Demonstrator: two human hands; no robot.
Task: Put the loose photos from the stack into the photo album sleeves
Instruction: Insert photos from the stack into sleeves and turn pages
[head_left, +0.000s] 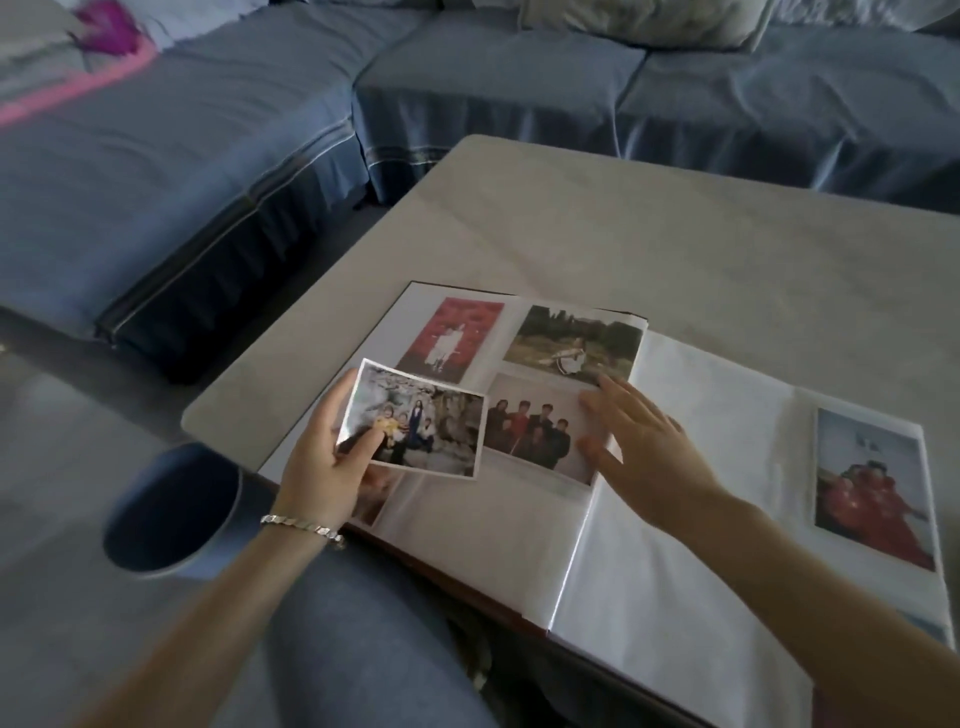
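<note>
- The photo album lies open on a grey table, its near edge hanging over the table's near side above the person's lap
- The left hand pinches a loose photo at its left edge, thumb on the picture side and fingers curled behind it; the photo is held slightly tilted above the near-left part of the left page
- The loose photo shows a small group of people in front of pale rocks, and its right edge overlaps the left edge of a group photo already in a sleeve
- The right hand lies with fingers spread and straight on the left page, fingertips touching the right side of the group photo, near the album's fold
- 2 more sleeved pictures sit at the far side of the left page: a red-backed photo on the left and a landscape photo on the right
- On the right page, 1 photo of figures in red sits at the right edge; the page's other sleeves look white
- A silver bracelet circles the left wrist
- A round dark blue container stands on the floor to the near left of the table
- A blue-covered sofa wraps round the far and left sides, with a pale cushion at the far side and pink fabric at the far left
</note>
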